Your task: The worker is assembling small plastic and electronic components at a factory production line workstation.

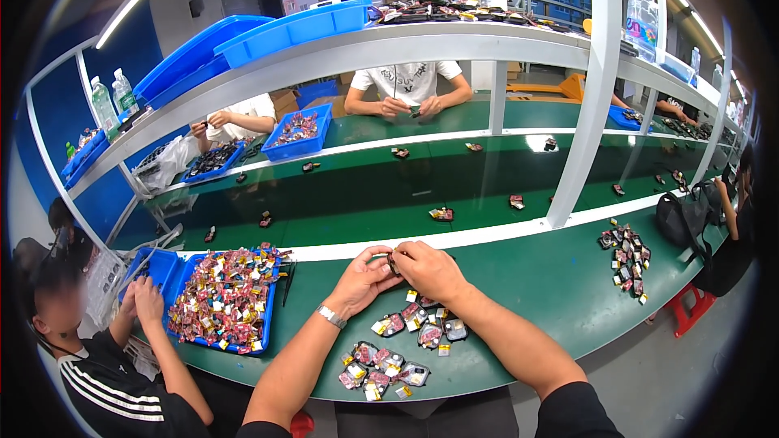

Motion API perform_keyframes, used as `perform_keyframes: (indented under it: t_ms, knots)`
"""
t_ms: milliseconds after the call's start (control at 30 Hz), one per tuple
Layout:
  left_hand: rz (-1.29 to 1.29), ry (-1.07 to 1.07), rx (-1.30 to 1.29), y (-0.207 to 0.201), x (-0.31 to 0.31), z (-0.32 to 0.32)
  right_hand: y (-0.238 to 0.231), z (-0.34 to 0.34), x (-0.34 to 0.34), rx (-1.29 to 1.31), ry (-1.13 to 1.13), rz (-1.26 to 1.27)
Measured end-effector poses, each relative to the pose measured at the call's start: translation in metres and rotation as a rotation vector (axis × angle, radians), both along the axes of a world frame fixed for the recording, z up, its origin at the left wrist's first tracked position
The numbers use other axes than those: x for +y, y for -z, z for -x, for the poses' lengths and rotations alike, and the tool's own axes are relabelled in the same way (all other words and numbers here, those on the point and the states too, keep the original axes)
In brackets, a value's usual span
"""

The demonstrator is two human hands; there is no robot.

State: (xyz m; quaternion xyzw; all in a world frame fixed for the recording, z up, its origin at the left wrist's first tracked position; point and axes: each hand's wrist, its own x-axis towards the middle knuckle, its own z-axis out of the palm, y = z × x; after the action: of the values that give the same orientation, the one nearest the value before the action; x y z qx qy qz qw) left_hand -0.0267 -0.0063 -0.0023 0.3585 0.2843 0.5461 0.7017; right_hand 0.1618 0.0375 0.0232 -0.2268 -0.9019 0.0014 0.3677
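My left hand (365, 282) and my right hand (430, 272) meet over the green worktable. Their fingers are closed on a small dark part (395, 263) between them, mostly hidden by the fingertips. A metal watch band circles my left wrist. Just below my hands lies a cluster of small black-cased electronic units (422, 324) with pinkish boards and yellow-white pieces. Nearer the table's front edge sits a second group of similar units (380, 371).
Left of my arms stands a blue tray (268, 320) heaped with pinkish circuit boards; black tweezers (289, 284) lie beside it. Beyond a white rail, scattered units dot a green conveyor (349, 207). A white post (592, 89) rises front right. Another unit pile (625, 259) lies right. Co-workers sit around.
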Motion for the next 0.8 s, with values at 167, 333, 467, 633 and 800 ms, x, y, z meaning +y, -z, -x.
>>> perform_keyframes:
  t_ms: [167,333,467,633,800]
  knots:
    - [0.002,-0.041,-0.003,0.002,0.001,0.001,0.001,-0.004,0.009,0.047,-0.113,-0.064]
    - [-0.01,-0.04,0.018,-0.002,0.0,-0.002,-0.005,-0.008,0.004,0.086,-0.131,0.038]
    - [-0.034,-0.051,0.105,-0.005,-0.002,-0.005,-0.007,-0.011,0.007,0.016,-0.107,0.101]
    - [-0.071,-0.044,0.205,-0.002,-0.001,-0.008,-0.012,-0.013,0.01,0.027,-0.167,0.166]
    - [-0.087,-0.048,0.227,-0.005,-0.002,-0.011,-0.01,-0.016,0.011,0.02,-0.183,0.354]
